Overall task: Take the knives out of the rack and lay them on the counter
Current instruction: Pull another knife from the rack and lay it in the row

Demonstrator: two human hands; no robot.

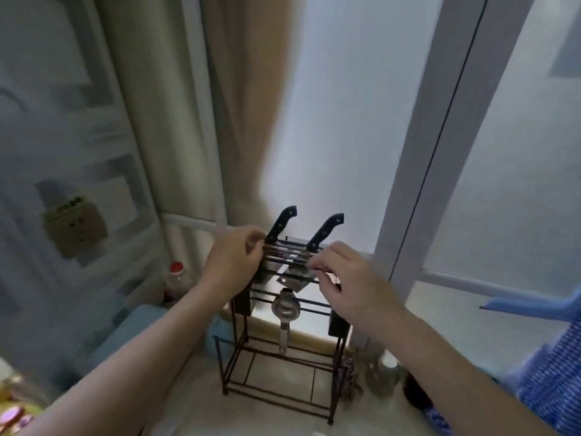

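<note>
Black wire rack [279,341], two riveted black-handled knives [325,231] upright, both hands [234,259] loosely curled, pinching nothing.

A home kitchen corner. A wire knife rack [283,313] with two black-handled knives [280,224] stands on a pale desk [195,401] beside a frosted window [339,127]. A red-capped bottle [176,275] and a curtain [239,99] stand nearby.

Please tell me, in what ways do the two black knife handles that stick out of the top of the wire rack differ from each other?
The left black riveted knife handle stands nearer the rack's left end, while the right black riveted knife handle stands nearer the middle. The left hand has its fingertips right at the left handle's base; the right hand rests on the dark wire rack below the right handle, apparently not touching it. Both handles lean to the right at a similar tilt.
</note>
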